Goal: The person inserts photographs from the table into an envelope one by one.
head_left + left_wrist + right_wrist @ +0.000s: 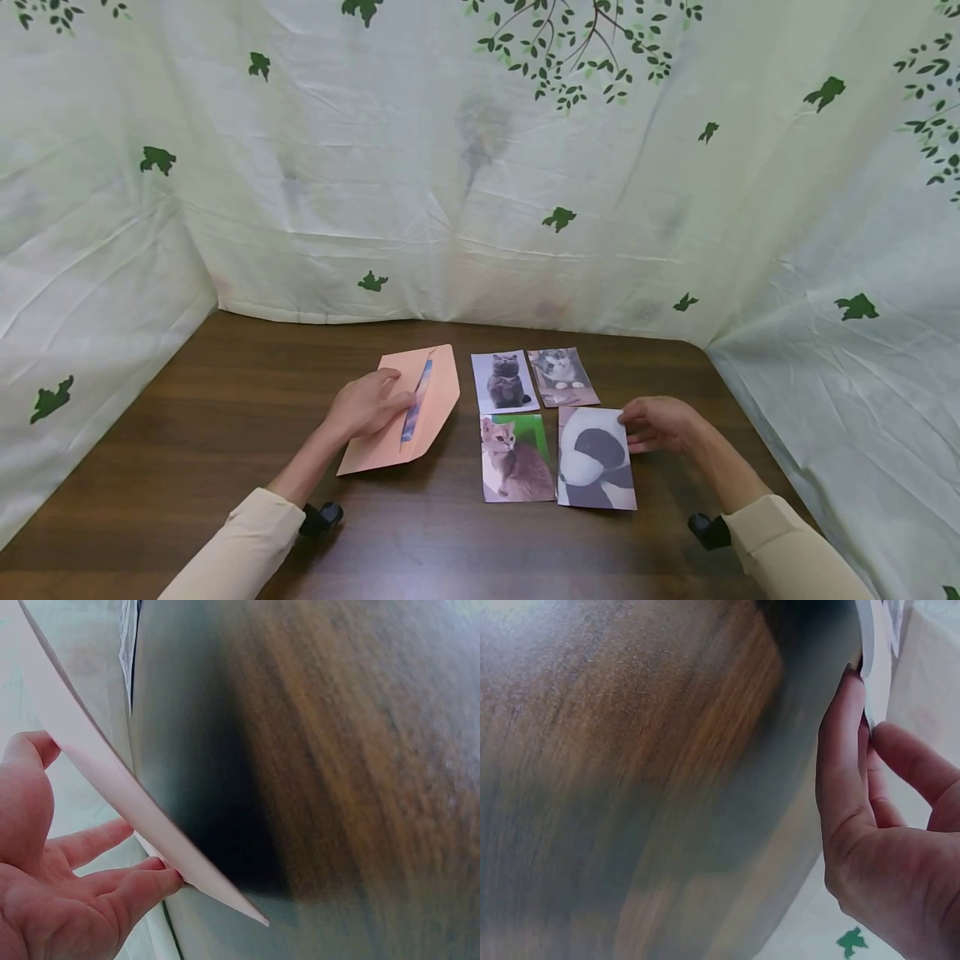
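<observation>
In the head view, my left hand (365,407) grips a pink envelope (441,400) tilted over the table. Its slit shows part of a bluish picture card (417,408) inside. The left wrist view catches the envelope (127,787) edge-on against the fingers. My right hand (663,425) pinches the right edge of a card with a black-and-white animal picture (597,458), its thumb and fingers on either side of the edge (870,690) in the right wrist view. Next to that card lie a grey cat card (506,382), a kitten card (562,377) and an orange cat card (517,460).
The brown wooden table (247,417) extends to both sides and towards the front. A pale cloth with green leaf prints (360,208) hangs along the table's back and sides. Dark wrist devices (322,518) sit below both hands.
</observation>
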Demonstrator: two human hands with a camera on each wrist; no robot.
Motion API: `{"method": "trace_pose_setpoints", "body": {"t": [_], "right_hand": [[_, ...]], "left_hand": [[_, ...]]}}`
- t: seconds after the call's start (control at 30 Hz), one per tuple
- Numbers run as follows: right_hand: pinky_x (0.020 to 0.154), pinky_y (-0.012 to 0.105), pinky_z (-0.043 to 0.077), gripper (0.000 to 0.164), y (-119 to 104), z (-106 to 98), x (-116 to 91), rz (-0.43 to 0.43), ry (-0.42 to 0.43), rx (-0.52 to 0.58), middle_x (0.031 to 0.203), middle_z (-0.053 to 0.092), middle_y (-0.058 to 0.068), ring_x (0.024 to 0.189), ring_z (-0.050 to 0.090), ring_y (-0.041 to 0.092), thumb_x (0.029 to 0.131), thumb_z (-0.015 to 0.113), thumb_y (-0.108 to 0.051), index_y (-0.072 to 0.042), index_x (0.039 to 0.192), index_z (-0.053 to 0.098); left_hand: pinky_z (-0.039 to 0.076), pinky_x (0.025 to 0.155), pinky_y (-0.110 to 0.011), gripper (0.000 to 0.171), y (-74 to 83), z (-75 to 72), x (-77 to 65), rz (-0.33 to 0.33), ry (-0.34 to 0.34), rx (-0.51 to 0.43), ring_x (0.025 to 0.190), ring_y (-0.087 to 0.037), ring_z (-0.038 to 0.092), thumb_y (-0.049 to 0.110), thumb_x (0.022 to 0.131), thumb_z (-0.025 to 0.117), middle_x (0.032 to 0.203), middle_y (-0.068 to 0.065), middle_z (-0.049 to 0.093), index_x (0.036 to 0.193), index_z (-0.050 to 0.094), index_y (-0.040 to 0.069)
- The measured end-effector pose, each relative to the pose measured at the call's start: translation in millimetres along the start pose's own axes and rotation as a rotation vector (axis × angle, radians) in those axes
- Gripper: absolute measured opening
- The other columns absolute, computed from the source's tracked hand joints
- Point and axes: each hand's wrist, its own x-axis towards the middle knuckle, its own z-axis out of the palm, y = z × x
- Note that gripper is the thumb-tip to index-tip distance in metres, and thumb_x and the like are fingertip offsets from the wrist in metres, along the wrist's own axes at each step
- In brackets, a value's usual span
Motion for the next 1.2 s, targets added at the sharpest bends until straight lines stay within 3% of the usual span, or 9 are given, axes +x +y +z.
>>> {"method": "trace_pose_setpoints", "body": {"t": [0.57,0.9,1.2], "right_hand": [[0.079,0.038,0.062,0.026,-19.1,-10.3,-8.9,-0.017,-0.004,0.004,0.104,0.065,0.010,0.084,0.068,0.021,0.100,0.055,-0.012,0.004,0.121,0.055],[0.077,0.036,0.062,0.020,-25.0,-8.4,-9.6,-0.053,-0.026,0.018,0.095,0.068,0.004,0.081,0.069,0.019,0.100,0.054,-0.011,0.002,0.115,0.058],[0.078,0.034,0.061,0.020,-35.4,-1.2,-7.4,-0.078,-0.063,0.024,0.098,0.067,0.003,0.084,0.068,0.017,0.101,0.052,-0.012,0.001,0.115,0.055]], "left_hand": [[0.042,0.106,-0.058,0.062,-0.4,-0.4,0.0,0.001,-0.002,0.009,0.132,-0.046,0.053,0.046,0.098,0.055,0.145,-0.024,0.055,0.143,0.053,0.003],[0.042,0.107,-0.058,0.062,-0.4,-0.2,0.1,0.003,0.004,0.003,0.132,-0.045,0.053,0.045,0.098,0.055,0.145,-0.023,0.056,0.143,0.053,0.003],[0.041,0.108,-0.059,0.062,0.0,-0.3,0.8,0.008,-0.001,0.009,0.133,-0.045,0.052,0.045,0.098,0.055,0.146,-0.023,0.055,0.143,0.053,0.003]]}}
